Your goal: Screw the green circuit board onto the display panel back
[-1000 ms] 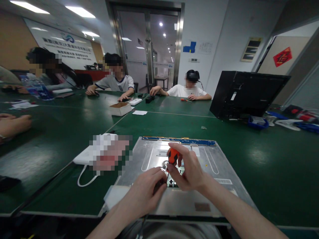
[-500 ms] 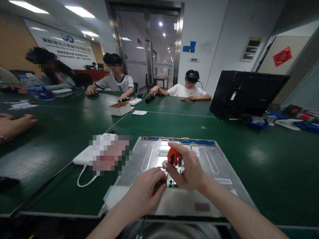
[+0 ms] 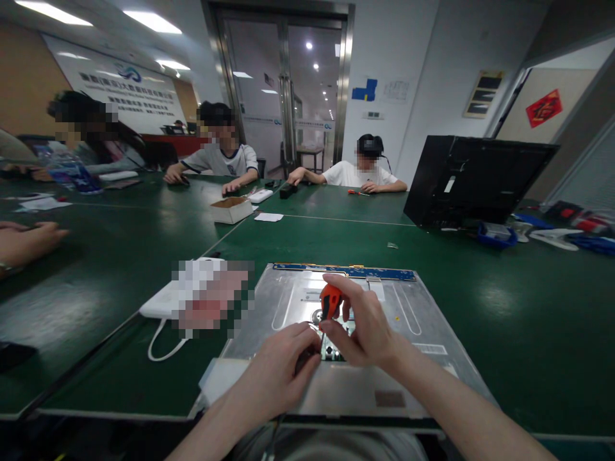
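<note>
An orange-and-black screwdriver is gripped at its handle by the fingers of my right hand. Its shaft points down at a green circuit board in the middle of a flat metal panel. My left hand rests on the panel with curled fingers close to the shaft's lower end. Whatever lies between those fingers is hidden. Along the panel's far edge runs a narrow blue circuit strip. The screwdriver's tip cannot be made out.
A white power bank with a looped cable lies left of the panel. Beyond are an open box and a paper slip. A black monitor and blue tray stand right. Several people sit around the green table.
The screwdriver handle has turned slightly in my right hand, showing more of its black part. My left hand and the panel have hardly moved.
</note>
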The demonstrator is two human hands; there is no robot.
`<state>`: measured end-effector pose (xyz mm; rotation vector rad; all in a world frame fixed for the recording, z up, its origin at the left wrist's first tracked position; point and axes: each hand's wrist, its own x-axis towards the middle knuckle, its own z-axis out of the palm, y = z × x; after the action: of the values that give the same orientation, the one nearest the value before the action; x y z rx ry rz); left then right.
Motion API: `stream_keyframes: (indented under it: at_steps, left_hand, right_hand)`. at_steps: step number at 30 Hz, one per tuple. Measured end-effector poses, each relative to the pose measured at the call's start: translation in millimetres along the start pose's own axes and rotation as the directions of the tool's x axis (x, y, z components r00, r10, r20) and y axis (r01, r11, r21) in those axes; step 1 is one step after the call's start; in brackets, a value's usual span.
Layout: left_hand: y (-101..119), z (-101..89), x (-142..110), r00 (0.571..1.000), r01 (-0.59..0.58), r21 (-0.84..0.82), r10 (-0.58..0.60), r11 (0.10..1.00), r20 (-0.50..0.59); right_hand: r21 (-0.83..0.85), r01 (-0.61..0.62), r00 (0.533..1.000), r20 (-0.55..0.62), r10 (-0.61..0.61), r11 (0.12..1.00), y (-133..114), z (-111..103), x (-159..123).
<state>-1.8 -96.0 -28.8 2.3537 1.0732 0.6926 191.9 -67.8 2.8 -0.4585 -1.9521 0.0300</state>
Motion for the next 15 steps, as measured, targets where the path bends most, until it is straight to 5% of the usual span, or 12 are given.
stream_keyframes:
  at_steps: [15]
  left_hand:
    - [-0.2,0.5,0.6,1.000,0.009,0.018,-0.009,1.000,0.004]
  right_hand:
    - [-0.058,-0.008,0.998,-0.066,0.005,0.998,-0.7,3.9,-0.1]
